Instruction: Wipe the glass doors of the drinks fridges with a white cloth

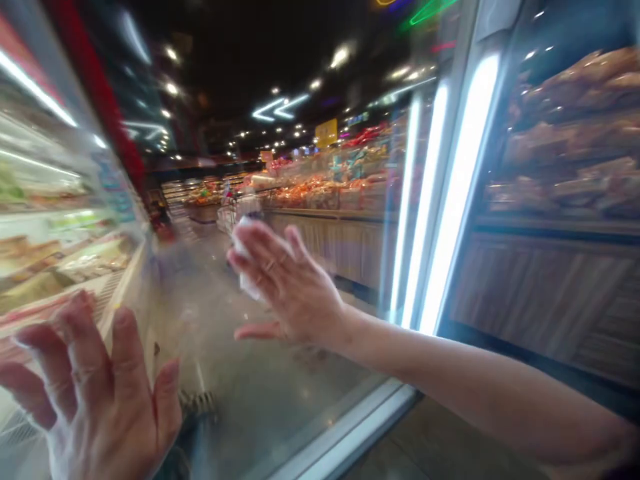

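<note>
My right hand (287, 283) is stretched across the middle of the head view, palm toward a glass door (350, 430) with a metal frame. Under its fingers is a crumpled white wipe (249, 283), cloth or paper, I cannot tell which, held flat against the pane. Most of the wipe is hidden behind the fingers. At the lower left my left hand (107, 393) is raised with its fingers spread and nothing in it. Whether it touches the glass does not show clearly.
Bright light strips (460, 193) run up the door's edge at the right. An open chilled shelf (65, 267) with packed food stands left. Through the glass lie a shop floor (205, 320) and wood-fronted produce displays (320, 243). Much is blurred.
</note>
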The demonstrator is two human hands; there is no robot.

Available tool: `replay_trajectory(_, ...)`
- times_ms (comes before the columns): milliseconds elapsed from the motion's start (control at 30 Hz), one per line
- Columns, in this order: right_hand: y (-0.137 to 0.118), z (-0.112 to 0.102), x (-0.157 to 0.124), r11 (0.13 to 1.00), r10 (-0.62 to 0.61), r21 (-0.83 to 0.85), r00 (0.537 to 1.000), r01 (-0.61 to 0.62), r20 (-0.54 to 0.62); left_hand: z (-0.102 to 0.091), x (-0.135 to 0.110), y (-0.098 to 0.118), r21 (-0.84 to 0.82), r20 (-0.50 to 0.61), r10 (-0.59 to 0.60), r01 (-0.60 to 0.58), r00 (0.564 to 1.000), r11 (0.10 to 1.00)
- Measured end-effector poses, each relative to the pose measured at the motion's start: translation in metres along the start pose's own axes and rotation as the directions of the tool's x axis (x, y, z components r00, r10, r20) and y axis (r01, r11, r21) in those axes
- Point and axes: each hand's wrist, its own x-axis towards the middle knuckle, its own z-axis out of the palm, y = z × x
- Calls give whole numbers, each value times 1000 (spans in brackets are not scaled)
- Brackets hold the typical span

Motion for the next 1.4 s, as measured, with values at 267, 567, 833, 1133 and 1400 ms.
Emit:
replay_trajectory(267,54,11,-96,993,-54,103,998,58,-42,42,46,75,42,-39,316,-314,948,948)
replay_trajectory(567,105,8,-154,956,278,109,959,-271,-54,80,61,135,15,-14,380,-379,925,925)
replay_trajectory(833,118,11,-149,896,440,105,895,-432,-72,93,60,152,-13,-42,349,-350,936,937)
replay_trajectory(1133,126,20,-190,883,466,97,881,-459,-82,81,49,120,80,-14,359,-357,933,931)
replay_trajectory(1400,92,8,-111,995,-41,93,997,47,-71,48,41,70,134,-64,315,-305,947,943)
